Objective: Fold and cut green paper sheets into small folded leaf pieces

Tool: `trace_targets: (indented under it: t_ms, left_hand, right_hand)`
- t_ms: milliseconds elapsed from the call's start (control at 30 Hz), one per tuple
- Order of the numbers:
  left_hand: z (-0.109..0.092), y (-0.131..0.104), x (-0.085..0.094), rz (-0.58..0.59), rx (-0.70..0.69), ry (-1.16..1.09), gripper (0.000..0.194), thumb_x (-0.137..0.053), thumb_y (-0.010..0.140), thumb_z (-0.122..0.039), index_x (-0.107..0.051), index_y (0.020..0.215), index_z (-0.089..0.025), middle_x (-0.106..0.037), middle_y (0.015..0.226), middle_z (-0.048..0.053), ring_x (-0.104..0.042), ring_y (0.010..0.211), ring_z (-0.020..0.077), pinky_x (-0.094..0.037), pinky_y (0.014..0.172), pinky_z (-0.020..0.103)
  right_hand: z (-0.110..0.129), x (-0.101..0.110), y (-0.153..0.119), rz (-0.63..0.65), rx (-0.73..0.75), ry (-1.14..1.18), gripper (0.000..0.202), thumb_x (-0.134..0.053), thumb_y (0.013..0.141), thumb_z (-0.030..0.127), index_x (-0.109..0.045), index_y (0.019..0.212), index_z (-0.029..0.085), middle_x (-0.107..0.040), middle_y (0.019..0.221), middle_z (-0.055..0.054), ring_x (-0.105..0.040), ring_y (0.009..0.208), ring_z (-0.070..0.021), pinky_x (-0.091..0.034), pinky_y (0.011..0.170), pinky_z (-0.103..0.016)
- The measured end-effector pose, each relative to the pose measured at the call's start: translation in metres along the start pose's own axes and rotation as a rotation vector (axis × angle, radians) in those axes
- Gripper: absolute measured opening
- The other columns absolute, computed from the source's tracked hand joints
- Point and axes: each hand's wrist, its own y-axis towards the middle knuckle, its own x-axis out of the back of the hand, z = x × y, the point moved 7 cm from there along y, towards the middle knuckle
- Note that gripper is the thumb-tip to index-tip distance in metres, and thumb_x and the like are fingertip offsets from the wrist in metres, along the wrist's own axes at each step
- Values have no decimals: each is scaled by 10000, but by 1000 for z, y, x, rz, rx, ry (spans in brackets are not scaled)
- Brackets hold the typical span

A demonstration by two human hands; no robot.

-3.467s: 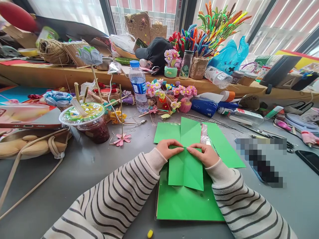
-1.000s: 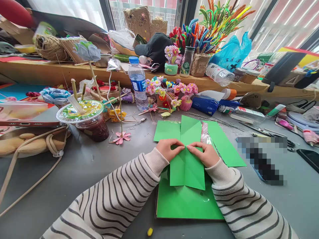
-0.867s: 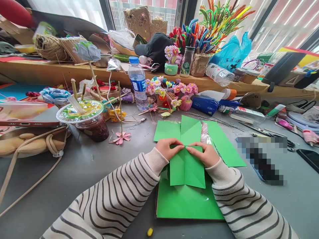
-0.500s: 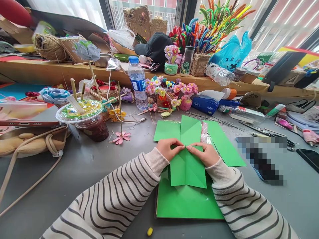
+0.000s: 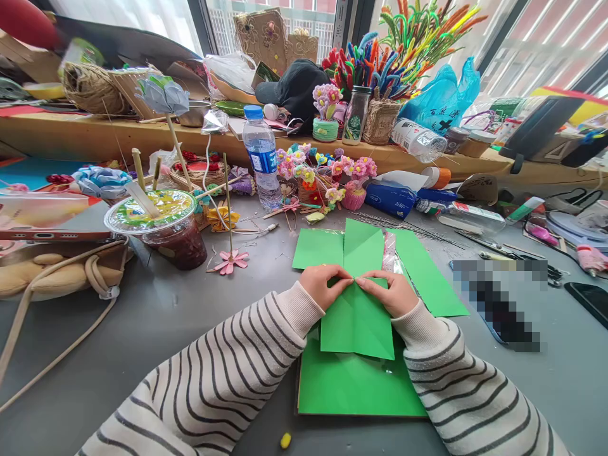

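A piece of creased green paper (image 5: 357,324) is pinched at its middle between my two hands. My left hand (image 5: 325,286) grips it with thumb and forefinger, and my right hand (image 5: 390,291) does the same, the fingertips of both almost touching. One panel of the paper stands up beyond my fingers and another slopes down toward me. Beneath it lies a stack of green sheets (image 5: 356,389), with its near part showing. Another green sheet (image 5: 425,272) rests to the right of my right hand.
On the left stand a lidded drink cup (image 5: 178,244) and a pink paper flower (image 5: 230,262) on a stick. A water bottle (image 5: 262,158) and crocheted flowers (image 5: 327,174) are at the back. A pixelated phone-like object (image 5: 496,310) lies right. A yellow bit (image 5: 285,441) sits near the front.
The lower panel of the green paper has spread slightly, its left edge shifting left. Both hands keep nearly the same place and pinch.
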Motion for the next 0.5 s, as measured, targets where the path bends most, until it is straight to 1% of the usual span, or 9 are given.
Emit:
trace_targets:
  t_ms: [100,167,200,267,300,367,433,500]
  left_hand:
    - [-1,0,0,-4,-11,-14,115,-511,690,-231,-606,688,-166,-634,678,15,-554,636,120,-424,629,224]
    - [3,0,0,-1,17,-70,128,-512,687,-245,-607,690,-159,-631,685,20,-551,650,120,-422,635,219]
    - [7,1,0,5,54,-108,143,-519,680,-265,-608,696,-154,-629,691,22,-548,642,118,-422,620,215]
    - [19,1,-3,28,172,-183,213,-553,641,-329,-606,735,-145,-620,698,23,-525,564,107,-416,531,207]
    - [26,1,-5,44,240,-216,267,-572,612,-362,-602,758,-141,-611,674,19,-499,507,96,-400,472,203]
    - [36,0,-8,74,361,-273,345,-594,565,-405,-600,772,-129,-569,560,-1,-430,415,77,-351,387,196]
    - [41,-1,-11,83,426,-331,339,-595,557,-409,-608,731,-119,-503,460,-23,-403,396,74,-337,372,194]
    - [42,-2,-11,71,440,-367,311,-591,563,-400,-618,687,-117,-478,433,-26,-418,414,81,-351,386,197]
  right_hand:
    - [-1,0,0,1,-14,3,298,-538,596,426,-626,674,153,-632,669,-33,-559,653,-172,-432,607,-255]
    - [-1,0,-1,1,-25,11,307,-539,594,429,-624,680,146,-632,676,-38,-558,653,-172,-433,601,-254]
    - [-2,0,-1,-4,-34,13,315,-540,591,432,-623,683,143,-632,679,-42,-558,651,-172,-434,594,-254]
    - [-2,2,-1,-24,-60,15,332,-542,584,442,-619,690,136,-631,680,-48,-557,638,-173,-435,574,-256]
    - [-3,3,-1,-33,-72,15,339,-543,581,446,-617,691,134,-631,677,-50,-557,629,-173,-435,563,-257]
    - [-3,3,-1,-35,-85,21,347,-543,579,451,-617,696,133,-631,674,-51,-559,622,-174,-436,551,-257]
    - [-2,3,-2,-27,-79,29,341,-546,577,447,-619,696,136,-634,688,-51,-564,638,-177,-439,558,-257]
    - [-1,3,-2,-23,-75,39,331,-558,568,436,-623,696,138,-637,710,-52,-568,664,-182,-442,573,-257]
